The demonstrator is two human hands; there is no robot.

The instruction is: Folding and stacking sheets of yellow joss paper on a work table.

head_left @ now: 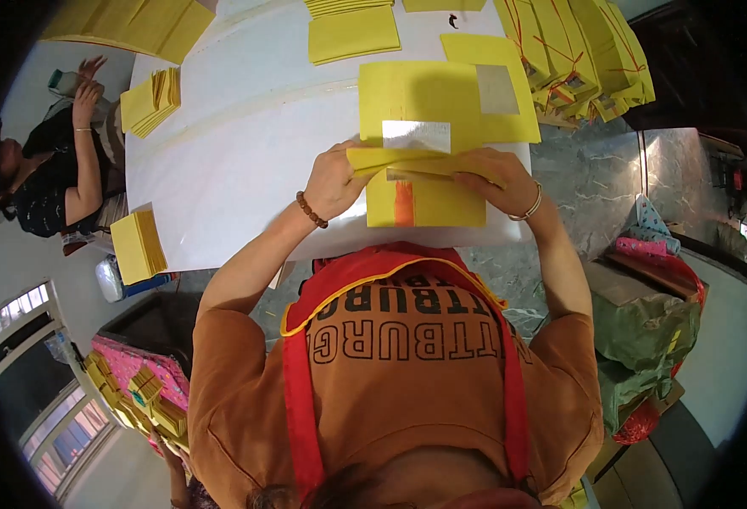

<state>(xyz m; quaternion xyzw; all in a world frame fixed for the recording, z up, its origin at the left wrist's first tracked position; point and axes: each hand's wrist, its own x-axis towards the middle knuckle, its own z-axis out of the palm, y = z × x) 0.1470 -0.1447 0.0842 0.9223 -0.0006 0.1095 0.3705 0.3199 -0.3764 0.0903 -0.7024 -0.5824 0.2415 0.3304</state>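
Note:
My left hand [331, 180] and my right hand [502, 182] grip the two ends of a folded yellow paper sheet [420, 161] near the table's front edge. The fingers are closed on the paper, and part of them is hidden behind it. Just below the fold lies a yellow panel with an orange strip [404, 202]; whether it belongs to the held sheet I cannot tell. Beyond the hands is a flat yellow sheet [420, 89] with a silver patch [416, 134]. It overlaps another yellow sheet [505, 123] bearing a silver square.
Folded yellow stacks stand along the white table's [246, 170] left edge [151, 102] and far side [354, 36]. Tied yellow bundles [573, 59] are at the far right. Another person [60, 170] sits at the left. Green bags [645, 327] stand to my right.

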